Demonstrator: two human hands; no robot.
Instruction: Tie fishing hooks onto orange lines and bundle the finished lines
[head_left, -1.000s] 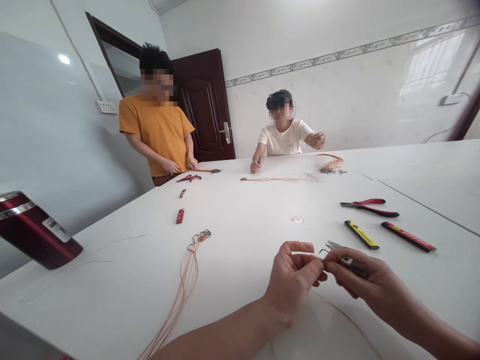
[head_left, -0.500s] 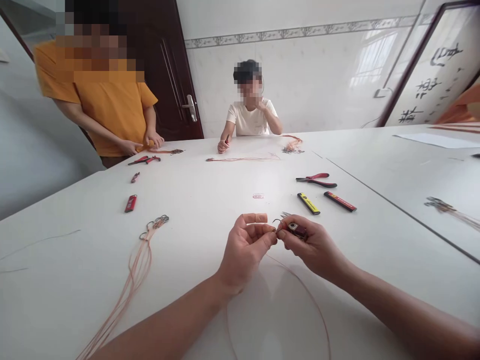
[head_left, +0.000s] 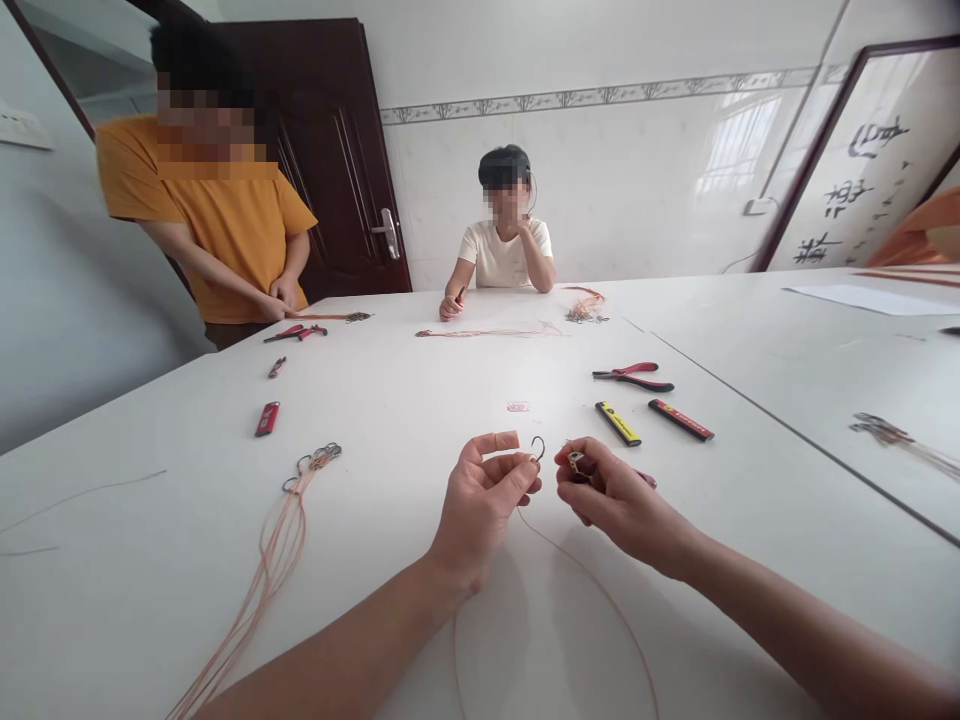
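Observation:
My left hand (head_left: 491,490) pinches a fishing hook (head_left: 538,448) between thumb and fingers, its bend pointing up. A thin orange fishing line (head_left: 592,568) loops from below this hand toward the table's near edge. Just to the right, my right hand (head_left: 611,490) is curled around a small dark-red tool (head_left: 583,467) with a metal pivot. Most of that tool is hidden in the palm, so its exact kind is unclear. A small gap separates the two hands.
Hooks on orange lines (head_left: 281,540) lie left. Beyond my hands are red-handled pliers (head_left: 634,376), a yellow lighter (head_left: 619,424) and a red-black lighter (head_left: 681,420). A red lighter (head_left: 267,419) lies farther left. Two people (head_left: 225,240) are across the white table (head_left: 420,400).
My hands have moved apart; before, their fingertips met at the hook. The hook stays in my left hand, and the small tool has shifted within my right. The view has tilted slightly upward.

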